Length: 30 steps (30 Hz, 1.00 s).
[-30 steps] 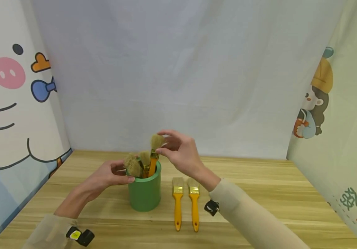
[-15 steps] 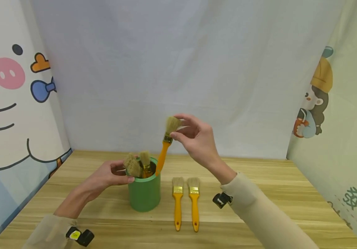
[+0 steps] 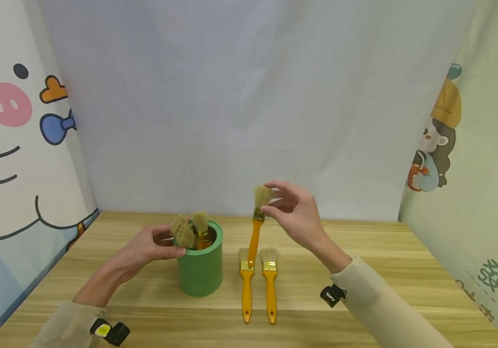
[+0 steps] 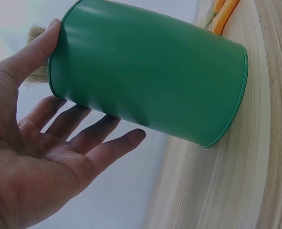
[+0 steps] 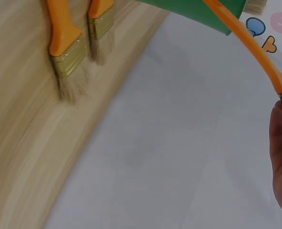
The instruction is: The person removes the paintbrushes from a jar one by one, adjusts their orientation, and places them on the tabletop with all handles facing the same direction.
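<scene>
A green cylindrical container (image 3: 200,274) stands upright on the table with bristle ends of brushes (image 3: 183,232) sticking out of its mouth. My left hand (image 3: 152,244) holds it from the left, thumb at the rim and fingers (image 4: 90,133) along the side. In my right hand (image 3: 296,212), a paintbrush (image 3: 255,237) with an orange handle is pinched near its metal band, bristles up and handle hanging down. It is up off the table, right of the container. Its handle end overlaps the left one of two paintbrushes (image 3: 246,290) lying below.
The second lying paintbrush (image 3: 271,292) is parallel to the first, bristles away from me. Pale wood grain marks the table (image 3: 362,270). A white cloth (image 3: 249,106) hangs behind it, with printed cloths (image 3: 9,145) at both sides.
My right hand has drawn the paintbrush up out of the green container, then carried it right and lowered it somewhat. My left hand has stayed on the container.
</scene>
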### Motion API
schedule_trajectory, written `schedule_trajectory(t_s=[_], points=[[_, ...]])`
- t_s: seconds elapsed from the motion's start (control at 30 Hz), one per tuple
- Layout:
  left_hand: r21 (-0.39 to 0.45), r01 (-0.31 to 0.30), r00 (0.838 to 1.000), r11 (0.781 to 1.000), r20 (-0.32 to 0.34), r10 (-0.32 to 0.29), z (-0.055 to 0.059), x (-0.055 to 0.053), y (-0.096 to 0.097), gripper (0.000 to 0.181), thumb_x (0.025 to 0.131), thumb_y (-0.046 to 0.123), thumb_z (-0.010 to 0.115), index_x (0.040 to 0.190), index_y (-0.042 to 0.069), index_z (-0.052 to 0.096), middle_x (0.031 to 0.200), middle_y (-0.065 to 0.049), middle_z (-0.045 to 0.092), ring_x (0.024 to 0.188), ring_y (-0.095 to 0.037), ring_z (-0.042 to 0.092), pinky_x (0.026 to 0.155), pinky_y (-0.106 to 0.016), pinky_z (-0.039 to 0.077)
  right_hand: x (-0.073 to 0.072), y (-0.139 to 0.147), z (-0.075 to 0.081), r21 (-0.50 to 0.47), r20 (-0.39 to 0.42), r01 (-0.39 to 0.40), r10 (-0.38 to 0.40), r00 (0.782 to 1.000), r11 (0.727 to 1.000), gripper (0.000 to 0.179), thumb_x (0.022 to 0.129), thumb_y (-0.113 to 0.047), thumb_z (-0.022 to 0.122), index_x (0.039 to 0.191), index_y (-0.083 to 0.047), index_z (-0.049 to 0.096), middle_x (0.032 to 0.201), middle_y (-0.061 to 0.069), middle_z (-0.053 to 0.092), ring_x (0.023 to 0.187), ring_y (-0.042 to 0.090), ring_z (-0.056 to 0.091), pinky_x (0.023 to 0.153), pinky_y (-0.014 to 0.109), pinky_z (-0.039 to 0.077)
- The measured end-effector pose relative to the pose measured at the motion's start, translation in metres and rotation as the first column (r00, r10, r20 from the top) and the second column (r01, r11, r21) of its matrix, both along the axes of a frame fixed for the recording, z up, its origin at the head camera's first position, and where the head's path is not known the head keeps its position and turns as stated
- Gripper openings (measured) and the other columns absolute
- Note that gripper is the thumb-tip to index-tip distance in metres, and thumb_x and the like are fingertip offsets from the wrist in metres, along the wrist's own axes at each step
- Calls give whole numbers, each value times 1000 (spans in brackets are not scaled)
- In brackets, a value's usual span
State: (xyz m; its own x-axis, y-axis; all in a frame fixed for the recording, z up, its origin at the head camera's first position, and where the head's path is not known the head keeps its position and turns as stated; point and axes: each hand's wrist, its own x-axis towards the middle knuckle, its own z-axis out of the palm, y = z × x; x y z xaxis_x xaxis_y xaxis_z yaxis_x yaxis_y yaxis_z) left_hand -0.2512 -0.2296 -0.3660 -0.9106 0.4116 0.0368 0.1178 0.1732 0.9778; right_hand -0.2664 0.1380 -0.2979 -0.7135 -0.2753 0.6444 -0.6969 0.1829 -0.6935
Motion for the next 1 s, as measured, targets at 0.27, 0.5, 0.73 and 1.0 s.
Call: schedule_trajectory(t_s=[0.27, 0.5, 0.73, 1.0], points=[[7, 10, 1000, 1000, -10, -10, 1, 1, -2, 75, 94, 16, 81, 157, -3, 45, 153, -25, 51, 145, -49, 42, 106, -45, 52, -1, 29, -25, 68, 145, 33, -42, 989, 997, 48, 91, 5, 80, 136, -4, 68, 117, 17, 71, 92, 28, 76, 79, 37, 63], [-5, 1, 1000, 1000, -2, -1, 2, 1, -1, 75, 94, 17, 81, 157, -4, 45, 154, -25, 51, 145, -49, 42, 107, -46, 51, -3, 54, -45, 110, 271, 35, -63, 961, 993, 47, 92, 6, 78, 137, 2, 66, 118, 24, 63, 90, 32, 77, 74, 35, 64], [-5, 11, 1000, 1000, -4, -11, 2, 1, 0, 73, 94, 17, 81, 156, -4, 47, 153, -25, 51, 145, -49, 41, 107, -48, 51, -2, 73, -61, 137, 398, -6, -49, 916, 991, 49, 91, 9, 76, 139, 9, 63, 116, 26, 64, 89, 32, 77, 74, 40, 65], [0, 10, 1000, 1000, -6, -10, 1, 1, -1, 72, 94, 17, 81, 154, -5, 48, 152, -25, 52, 144, -49, 43, 107, -46, 51, -4, 82, -78, 146, 508, -43, -37, 860, 988, 51, 90, 7, 77, 138, 11, 61, 110, 24, 68, 85, 30, 76, 79, 52, 63]])
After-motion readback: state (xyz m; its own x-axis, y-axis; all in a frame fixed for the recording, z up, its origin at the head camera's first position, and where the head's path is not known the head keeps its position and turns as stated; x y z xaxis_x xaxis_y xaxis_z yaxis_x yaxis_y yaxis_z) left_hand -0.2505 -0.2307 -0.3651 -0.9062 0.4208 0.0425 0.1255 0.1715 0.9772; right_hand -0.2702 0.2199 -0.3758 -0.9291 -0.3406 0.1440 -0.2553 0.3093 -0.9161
